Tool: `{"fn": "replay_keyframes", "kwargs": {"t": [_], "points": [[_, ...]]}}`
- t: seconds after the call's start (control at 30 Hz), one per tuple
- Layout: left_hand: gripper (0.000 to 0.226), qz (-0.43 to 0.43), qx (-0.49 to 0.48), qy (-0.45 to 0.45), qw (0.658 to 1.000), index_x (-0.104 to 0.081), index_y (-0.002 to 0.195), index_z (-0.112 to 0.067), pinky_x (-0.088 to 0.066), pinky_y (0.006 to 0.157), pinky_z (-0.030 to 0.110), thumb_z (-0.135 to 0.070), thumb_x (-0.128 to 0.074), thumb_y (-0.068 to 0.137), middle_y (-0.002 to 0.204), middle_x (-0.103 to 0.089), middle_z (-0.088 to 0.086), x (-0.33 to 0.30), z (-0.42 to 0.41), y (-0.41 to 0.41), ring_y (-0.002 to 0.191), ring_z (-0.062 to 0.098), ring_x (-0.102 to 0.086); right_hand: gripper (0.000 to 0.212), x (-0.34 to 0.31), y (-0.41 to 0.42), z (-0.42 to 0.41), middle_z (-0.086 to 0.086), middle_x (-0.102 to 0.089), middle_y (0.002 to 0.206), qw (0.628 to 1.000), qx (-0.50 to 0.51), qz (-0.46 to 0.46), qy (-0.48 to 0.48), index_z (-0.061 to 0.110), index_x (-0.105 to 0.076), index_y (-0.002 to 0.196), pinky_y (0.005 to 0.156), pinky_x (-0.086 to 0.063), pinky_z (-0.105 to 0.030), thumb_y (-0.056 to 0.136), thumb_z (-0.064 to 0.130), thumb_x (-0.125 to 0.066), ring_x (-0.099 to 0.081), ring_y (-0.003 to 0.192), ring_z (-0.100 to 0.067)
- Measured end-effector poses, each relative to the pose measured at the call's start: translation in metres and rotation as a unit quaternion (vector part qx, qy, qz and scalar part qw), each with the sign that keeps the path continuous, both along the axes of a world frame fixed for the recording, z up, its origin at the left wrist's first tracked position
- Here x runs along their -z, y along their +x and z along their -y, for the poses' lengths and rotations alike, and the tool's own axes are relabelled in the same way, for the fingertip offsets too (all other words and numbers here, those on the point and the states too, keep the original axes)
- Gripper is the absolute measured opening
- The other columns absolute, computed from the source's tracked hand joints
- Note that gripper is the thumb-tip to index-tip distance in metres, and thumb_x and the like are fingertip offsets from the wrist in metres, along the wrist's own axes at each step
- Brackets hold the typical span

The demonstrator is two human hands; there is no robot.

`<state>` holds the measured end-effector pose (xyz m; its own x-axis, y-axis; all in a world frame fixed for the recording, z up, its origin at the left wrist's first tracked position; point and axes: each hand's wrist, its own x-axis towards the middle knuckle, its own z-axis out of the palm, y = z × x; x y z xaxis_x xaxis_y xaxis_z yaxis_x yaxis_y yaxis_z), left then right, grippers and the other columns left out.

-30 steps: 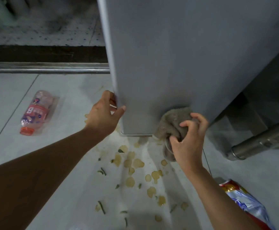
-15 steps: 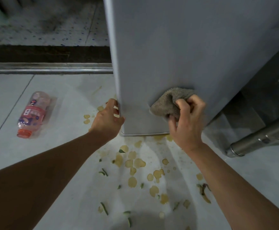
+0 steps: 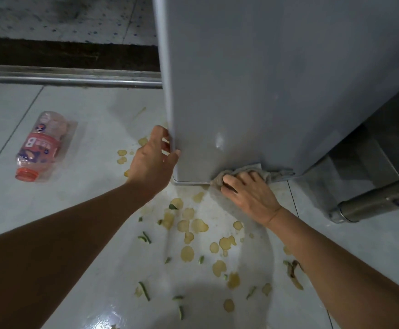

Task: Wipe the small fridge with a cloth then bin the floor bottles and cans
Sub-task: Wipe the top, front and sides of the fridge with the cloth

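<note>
The small grey fridge (image 3: 253,79) fills the upper middle and right, seen from above. My left hand (image 3: 152,162) grips its lower left corner edge, thumb on the front face and fingers round the side. My right hand (image 3: 248,191) holds a grey-brown cloth (image 3: 217,180) bunched under its fingers and presses it against the fridge's bottom edge, down by the floor. A clear plastic bottle (image 3: 41,146) with a pink label and orange-red cap lies on its side on the floor at the left, well apart from both hands.
Yellowish chips (image 3: 189,225) and green scraps litter the white tiled floor (image 3: 87,210) below the fridge. A metal door rail (image 3: 70,77) crosses the upper left. A steel cylinder (image 3: 379,200) lies at the right beside the fridge.
My right hand has slid the cloth down the fridge face to its bottom edge. My left hand has stayed on the corner edge. The camera has dipped closer.
</note>
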<state>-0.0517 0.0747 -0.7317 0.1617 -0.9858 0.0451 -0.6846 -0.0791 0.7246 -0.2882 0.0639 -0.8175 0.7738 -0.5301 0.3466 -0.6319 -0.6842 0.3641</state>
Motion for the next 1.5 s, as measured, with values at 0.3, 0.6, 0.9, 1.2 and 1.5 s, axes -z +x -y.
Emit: {"fn": "replay_keyframes", "kwargs": {"t": [0.3, 0.6, 0.9, 1.2, 1.5], "points": [[0.013, -0.013, 0.028, -0.005, 1.000, -0.040, 0.098, -0.026, -0.053, 0.069, 0.035, -0.025, -0.051, 0.091, 0.098, -0.058, -0.008, 0.001, 0.000, 0.008, 0.079, 0.014, -0.061, 0.020, -0.063, 0.031, 0.014, 0.006, -0.045, 0.098, 0.918, 0.021, 0.391, -0.055, 0.020, -0.055, 0.105, 0.071, -0.041, -0.035, 0.088, 0.018, -0.065, -0.044, 0.080, -0.016], [0.017, -0.041, 0.036, -0.032, 0.998, -0.041, 0.088, -0.030, -0.034, 0.056, 0.008, -0.018, -0.053, 0.090, 0.082, -0.052, -0.024, 0.012, 0.004, 0.015, 0.073, -0.005, -0.054, 0.044, -0.002, 0.037, 0.007, 0.003, -0.033, 0.121, 0.994, -0.056, -0.094, -0.022, 0.026, -0.066, 0.109, 0.065, -0.047, -0.028, 0.067, 0.013, -0.072, -0.044, 0.086, -0.017], [0.026, -0.135, 0.079, 0.040, 0.987, -0.052, 0.073, -0.030, -0.050, 0.081, 0.036, -0.009, -0.059, 0.087, 0.080, -0.062, -0.007, 0.017, 0.012, 0.033, 0.084, 0.020, -0.063, 0.041, -0.064, 0.066, 0.021, -0.001, -0.044, 0.122, 0.956, -0.037, 0.201, -0.211, 0.025, -0.055, 0.126, 0.072, -0.034, -0.036, 0.090, 0.007, -0.059, -0.044, 0.084, -0.021], [0.034, -0.192, 0.090, 0.093, 0.973, -0.059, 0.090, -0.017, -0.047, 0.077, 0.023, 0.011, -0.042, 0.083, 0.098, -0.065, 0.003, 0.019, 0.012, 0.039, 0.097, 0.015, -0.062, 0.049, -0.015, 0.064, 0.000, 0.007, -0.050, 0.127, 0.991, -0.053, -0.099, -0.069, 0.022, -0.064, 0.119, 0.068, -0.045, -0.032, 0.071, 0.010, -0.064, -0.050, 0.084, -0.018], [0.046, -0.166, 0.057, 0.117, 0.978, -0.057, 0.098, -0.020, -0.043, 0.064, 0.010, 0.014, -0.032, 0.080, 0.101, -0.063, -0.002, 0.033, 0.005, 0.058, 0.095, 0.016, -0.064, 0.028, -0.099, 0.095, 0.019, 0.009, -0.050, 0.132, 0.948, -0.026, 0.151, -0.280, 0.026, -0.066, 0.118, 0.080, -0.032, -0.037, 0.091, 0.019, -0.061, -0.043, 0.097, -0.020]]}}
